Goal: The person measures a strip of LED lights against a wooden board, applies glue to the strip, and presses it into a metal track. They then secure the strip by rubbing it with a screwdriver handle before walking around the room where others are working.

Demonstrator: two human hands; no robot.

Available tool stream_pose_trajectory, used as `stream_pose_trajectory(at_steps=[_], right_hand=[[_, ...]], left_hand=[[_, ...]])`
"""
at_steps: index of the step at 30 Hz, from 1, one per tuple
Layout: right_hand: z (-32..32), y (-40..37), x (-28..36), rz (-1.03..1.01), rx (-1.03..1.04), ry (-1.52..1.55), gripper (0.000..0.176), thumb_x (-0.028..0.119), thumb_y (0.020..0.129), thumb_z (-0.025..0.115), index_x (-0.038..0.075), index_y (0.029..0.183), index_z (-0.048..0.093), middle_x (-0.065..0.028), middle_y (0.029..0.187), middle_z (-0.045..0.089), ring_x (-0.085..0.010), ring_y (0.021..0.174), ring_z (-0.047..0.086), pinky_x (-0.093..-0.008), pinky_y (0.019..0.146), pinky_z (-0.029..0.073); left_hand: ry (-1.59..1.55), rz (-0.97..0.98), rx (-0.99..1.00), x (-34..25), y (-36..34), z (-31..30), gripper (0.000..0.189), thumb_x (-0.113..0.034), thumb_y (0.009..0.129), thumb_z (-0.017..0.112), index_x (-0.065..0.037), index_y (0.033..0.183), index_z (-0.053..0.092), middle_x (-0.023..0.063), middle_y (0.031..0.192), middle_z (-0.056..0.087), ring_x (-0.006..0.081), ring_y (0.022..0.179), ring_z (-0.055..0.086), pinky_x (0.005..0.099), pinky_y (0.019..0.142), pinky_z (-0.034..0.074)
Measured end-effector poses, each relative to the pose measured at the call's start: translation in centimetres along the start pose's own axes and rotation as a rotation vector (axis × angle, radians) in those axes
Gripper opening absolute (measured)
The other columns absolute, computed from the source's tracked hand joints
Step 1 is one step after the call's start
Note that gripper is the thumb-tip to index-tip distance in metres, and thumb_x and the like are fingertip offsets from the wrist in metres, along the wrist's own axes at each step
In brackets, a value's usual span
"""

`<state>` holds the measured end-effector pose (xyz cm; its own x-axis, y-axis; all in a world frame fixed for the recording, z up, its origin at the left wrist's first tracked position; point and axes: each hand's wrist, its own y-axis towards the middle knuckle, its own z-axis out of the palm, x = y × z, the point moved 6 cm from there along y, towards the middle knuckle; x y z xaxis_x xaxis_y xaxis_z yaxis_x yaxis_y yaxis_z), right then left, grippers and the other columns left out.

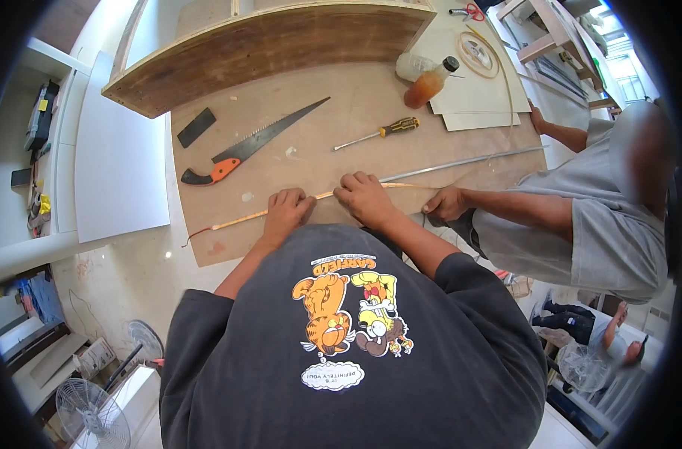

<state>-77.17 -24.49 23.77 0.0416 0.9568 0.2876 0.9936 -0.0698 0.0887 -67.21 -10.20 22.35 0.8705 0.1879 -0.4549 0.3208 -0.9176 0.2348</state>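
Observation:
A thin yellowish strip (243, 219) with a red wire at its left end lies along the near part of the brown board (281, 112). My left hand (287, 209) is closed on the strip, and my right hand (362, 198) pinches it a little further right. From beside my right hand a grey metal rod (468, 161) runs to the right edge of the board. Beyond my hands lie a handsaw (255, 142) with an orange and black handle and a yellow and black screwdriver (378, 133).
A wooden frame (281, 56) stands at the far side. A dark block (196, 128), a bottle of amber liquid (429, 84), pale sheets (475, 97) and a coiled strip (478, 54) are around. A co-worker (580, 194) leans in from the right, one hand near the strip.

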Motion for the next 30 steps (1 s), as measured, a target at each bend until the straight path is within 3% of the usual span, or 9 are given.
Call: stream_pose_trajectory(at_steps=[7,12,18,20,23,30], right_hand=[[0.2,-0.5,0.2,-0.009,-0.152,0.052,0.022,0.012,0.078,0.054,0.011,0.097,0.063,-0.0061,0.095,0.055,-0.0263,0.095,0.054,-0.0421,0.08,0.043],[0.2,-0.2,0.6,0.008,-0.154,0.046,0.018,0.011,0.075,0.058,0.012,0.093,0.063,-0.0051,0.091,0.056,-0.0262,0.091,0.055,-0.0401,0.079,0.043],[-0.1,0.3,0.9,0.007,-0.134,0.039,0.022,0.009,0.074,0.059,0.012,0.095,0.064,-0.0039,0.091,0.057,-0.0248,0.091,0.055,-0.0405,0.082,0.043],[-0.1,0.5,0.9,0.021,-0.106,0.025,0.021,0.01,0.075,0.06,0.012,0.095,0.065,-0.0038,0.091,0.057,-0.0248,0.091,0.055,-0.0405,0.082,0.043],[0.1,0.6,0.9,0.048,-0.14,0.033,0.02,0.01,0.076,0.061,0.012,0.095,0.065,-0.0037,0.092,0.058,-0.0249,0.091,0.056,-0.0404,0.081,0.043],[0.6,1.6,0.9,0.102,-0.018,0.035,0.021,0.006,0.078,0.061,0.009,0.098,0.065,-0.0077,0.097,0.061,-0.0291,0.093,0.057,-0.0411,0.081,0.044]], left_hand=[[0.008,0.014,-0.015,0.9,-0.6,1.3,0.031,-0.023,0.075,0.061,-0.015,0.105,0.064,0.0036,0.103,0.055,0.0236,0.103,0.053,0.041,0.089,0.037],[0.076,0.035,-0.137,0.0,-1.9,-1.1,0.03,-0.017,0.076,0.061,-0.012,0.105,0.064,0.0048,0.101,0.055,0.0231,0.101,0.054,0.0395,0.087,0.039],[0.121,-0.339,-0.221,4.5,-8.7,-4.9,0.029,-0.008,0.074,0.063,-0.011,0.102,0.067,0.0045,0.1,0.057,0.0247,0.093,0.053,0.0383,0.081,0.04],[0.152,-0.516,-0.273,6.7,-11.5,-7.8,0.025,-0.007,0.076,0.063,-0.01,0.1,0.067,0.0045,0.1,0.057,0.0257,0.096,0.053,0.0399,0.081,0.04],[0.245,-0.632,-0.312,9.3,-13.9,-11.1,0.021,-0.008,0.077,0.064,-0.01,0.098,0.067,0.0046,0.1,0.057,0.0254,0.098,0.052,0.0411,0.084,0.039],[0.144,-0.521,-0.169,12.6,-13.5,-11.5,0.013,-0.012,0.079,0.065,-0.013,0.092,0.068,0.0006,0.099,0.057,0.0218,0.1,0.052,0.041,0.089,0.036]])
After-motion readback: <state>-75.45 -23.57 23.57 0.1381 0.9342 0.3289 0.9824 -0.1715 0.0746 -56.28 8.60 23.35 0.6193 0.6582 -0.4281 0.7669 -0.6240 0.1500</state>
